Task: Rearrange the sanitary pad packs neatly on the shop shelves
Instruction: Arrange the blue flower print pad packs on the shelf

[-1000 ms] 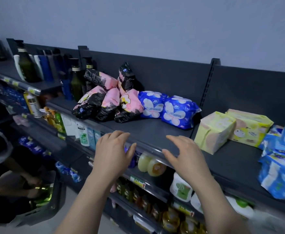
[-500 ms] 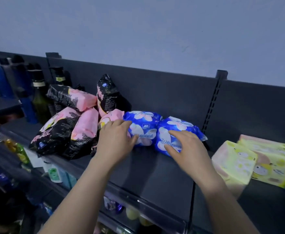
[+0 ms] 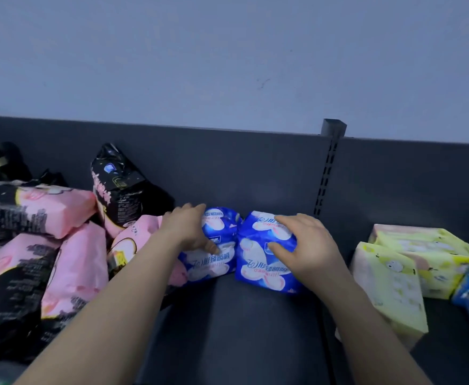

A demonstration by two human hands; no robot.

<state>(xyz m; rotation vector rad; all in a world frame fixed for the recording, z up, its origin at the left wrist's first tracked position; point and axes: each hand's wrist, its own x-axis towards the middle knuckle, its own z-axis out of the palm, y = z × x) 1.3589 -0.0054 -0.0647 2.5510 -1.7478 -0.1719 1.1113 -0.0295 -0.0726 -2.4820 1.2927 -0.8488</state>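
progress: early, by my read | left hand gripped left blue pack, right hand gripped right blue pack | both packs touched, lying on shelf just left of post | undone: pink packs heaped further left of post, yellow packs askew right of post

Left hand grips left blue pack, right hand right pack.
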